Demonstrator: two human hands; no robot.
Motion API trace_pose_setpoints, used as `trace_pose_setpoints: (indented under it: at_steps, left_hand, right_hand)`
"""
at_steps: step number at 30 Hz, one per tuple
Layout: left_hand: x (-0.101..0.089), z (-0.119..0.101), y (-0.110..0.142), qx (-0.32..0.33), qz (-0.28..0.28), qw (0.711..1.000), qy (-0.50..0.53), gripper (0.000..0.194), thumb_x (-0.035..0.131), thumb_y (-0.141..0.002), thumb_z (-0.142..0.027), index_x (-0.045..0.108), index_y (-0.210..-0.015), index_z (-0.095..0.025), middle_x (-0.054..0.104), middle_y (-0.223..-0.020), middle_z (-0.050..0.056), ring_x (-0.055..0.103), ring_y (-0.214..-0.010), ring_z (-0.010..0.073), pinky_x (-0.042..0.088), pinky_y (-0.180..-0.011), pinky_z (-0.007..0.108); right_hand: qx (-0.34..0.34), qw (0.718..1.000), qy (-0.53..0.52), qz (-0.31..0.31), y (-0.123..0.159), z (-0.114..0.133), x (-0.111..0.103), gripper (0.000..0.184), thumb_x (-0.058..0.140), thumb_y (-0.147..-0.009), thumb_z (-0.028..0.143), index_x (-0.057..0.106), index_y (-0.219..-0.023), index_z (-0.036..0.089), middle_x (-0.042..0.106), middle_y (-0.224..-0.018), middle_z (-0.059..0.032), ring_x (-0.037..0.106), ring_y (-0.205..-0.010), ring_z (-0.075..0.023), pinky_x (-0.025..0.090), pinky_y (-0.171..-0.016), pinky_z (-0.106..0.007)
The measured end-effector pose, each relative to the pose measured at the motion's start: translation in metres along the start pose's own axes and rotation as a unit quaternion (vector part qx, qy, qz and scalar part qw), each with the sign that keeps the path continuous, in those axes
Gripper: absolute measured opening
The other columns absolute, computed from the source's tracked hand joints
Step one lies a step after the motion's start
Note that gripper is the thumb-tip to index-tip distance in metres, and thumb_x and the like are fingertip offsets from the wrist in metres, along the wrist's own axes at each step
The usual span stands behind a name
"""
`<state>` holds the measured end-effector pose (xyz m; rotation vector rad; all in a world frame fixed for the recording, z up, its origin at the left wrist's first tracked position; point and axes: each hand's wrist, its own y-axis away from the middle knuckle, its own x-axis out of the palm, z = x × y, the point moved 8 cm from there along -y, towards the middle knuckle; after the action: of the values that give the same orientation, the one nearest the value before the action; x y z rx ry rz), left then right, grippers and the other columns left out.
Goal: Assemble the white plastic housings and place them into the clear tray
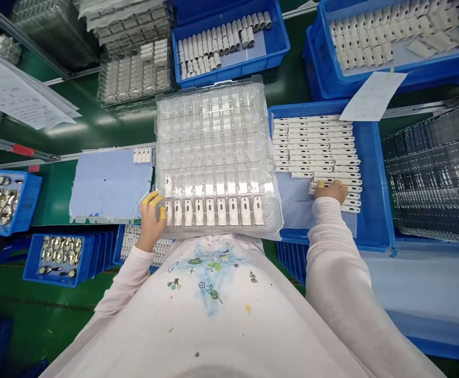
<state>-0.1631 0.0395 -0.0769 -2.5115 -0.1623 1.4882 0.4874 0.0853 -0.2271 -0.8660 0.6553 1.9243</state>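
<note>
My left hand, with yellow finger covers, rests at the left edge of a clear plastic blister tray. Its thumb and fingers are apart, with the thumb beside the first part of the front row. White moulded parts, each with a dark oval slot, fill that row; one more sits behind it at the left. Over in a blue bin, my right hand has its covered fingertips bent down around a white part. Rows of similar white parts lie there; my fingers partly hide the grip.
Left of the tray, a blue sheet carries several small white parts. Blue bins of white parts stand behind. Stacked clear trays rise at the right. Shiny metal parts fill bins at the lower left. A paper overhangs the right bin.
</note>
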Motion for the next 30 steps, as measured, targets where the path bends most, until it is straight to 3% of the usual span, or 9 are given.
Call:
trace_pose_setpoints:
  at_steps: [7,14,17,23,30]
  left_hand:
    - [-0.013,-0.006,0.002,-0.015,-0.04,0.999,-0.006,0.034,0.051,-0.098,-0.027,0.063,-0.129,-0.018,0.06,-0.141,0.018,0.057,-0.138,0.0269,0.041,-0.128,0.055]
    - [-0.033,-0.014,0.004,-0.04,-0.094,0.995,-0.014,0.034,0.05,-0.099,-0.024,0.065,-0.129,-0.018,0.059,-0.142,0.017,0.056,-0.142,0.0265,0.04,-0.13,0.054]
    - [-0.041,-0.025,0.001,-0.032,-0.125,0.992,-0.009,0.033,0.051,-0.099,-0.023,0.065,-0.129,-0.018,0.059,-0.141,0.016,0.056,-0.141,0.0255,0.039,-0.13,0.053]
    - [-0.04,-0.065,-0.005,0.027,-0.156,0.987,0.035,0.029,0.05,-0.104,-0.029,0.063,-0.13,-0.024,0.058,-0.14,0.012,0.056,-0.141,0.0242,0.042,-0.128,0.052]
    - [-0.023,-0.127,-0.016,0.111,-0.119,0.982,0.1,0.028,0.051,-0.107,-0.024,0.061,-0.132,-0.03,0.061,-0.137,0.008,0.06,-0.135,0.0222,0.05,-0.121,0.049]
  right_hand:
    - [0.087,0.996,0.036,-0.007,0.018,-0.017,0.021,0.041,0.073,-0.101,0.04,0.067,-0.136,0.019,0.061,-0.151,-0.013,0.06,-0.139,-0.0316,0.052,-0.117,-0.059]
    - [0.08,0.993,0.078,0.032,0.036,-0.017,0.012,0.047,0.07,-0.101,0.045,0.064,-0.141,0.021,0.052,-0.161,-0.0131,0.045,-0.151,-0.0354,0.035,-0.127,-0.064]
    - [0.07,0.992,0.092,0.045,0.041,-0.019,0.014,0.047,0.067,-0.102,0.046,0.064,-0.142,0.02,0.05,-0.163,-0.0142,0.042,-0.154,-0.0364,0.032,-0.128,-0.065]
    - [0.021,0.999,0.041,0.014,0.034,-0.023,0.011,0.048,0.071,-0.102,0.043,0.065,-0.142,0.017,0.054,-0.16,-0.017,0.049,-0.15,-0.0367,0.044,-0.123,-0.065]
    - [-0.121,0.988,-0.091,-0.011,0.024,0.016,0.006,0.037,0.071,-0.102,0.044,0.069,-0.129,0.019,0.069,-0.133,-0.0101,0.068,-0.119,-0.0252,0.061,-0.102,-0.048]
